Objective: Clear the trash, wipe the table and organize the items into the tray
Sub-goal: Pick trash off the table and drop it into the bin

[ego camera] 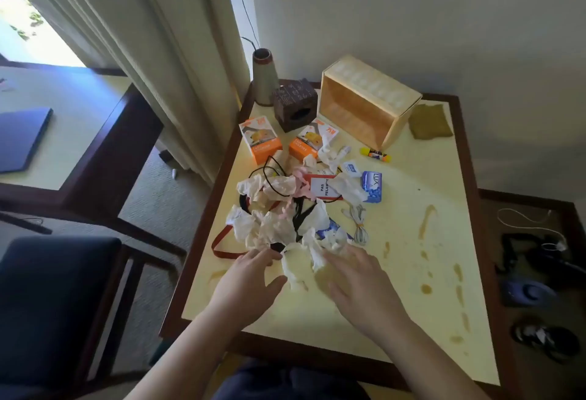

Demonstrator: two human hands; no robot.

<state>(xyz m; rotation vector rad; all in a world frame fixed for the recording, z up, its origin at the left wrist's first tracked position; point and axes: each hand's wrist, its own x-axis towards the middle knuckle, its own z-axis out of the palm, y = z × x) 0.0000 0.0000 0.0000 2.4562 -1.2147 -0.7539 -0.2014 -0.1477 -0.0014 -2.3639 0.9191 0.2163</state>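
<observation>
Both hands reach flat-fingered into the heap of crumpled white tissues (279, 225) mid-table — left hand (245, 285) and right hand (358, 282) released, grasping nothing yet. Better to scoop only paper — the red lanyard strap (222, 245) and black cord (272, 177) are tangled through it.

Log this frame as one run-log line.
phase: clearing trash | left hand: open, reaching crumpled tissues | right hand: open, over tissue | spills: unwiped | cloth: untouched | tray: on its side, empty

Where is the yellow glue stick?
In the head view, the yellow glue stick lies flat on the table toward its far right, just in front of the open wooden box and a little beyond the blue soap packet.
</observation>
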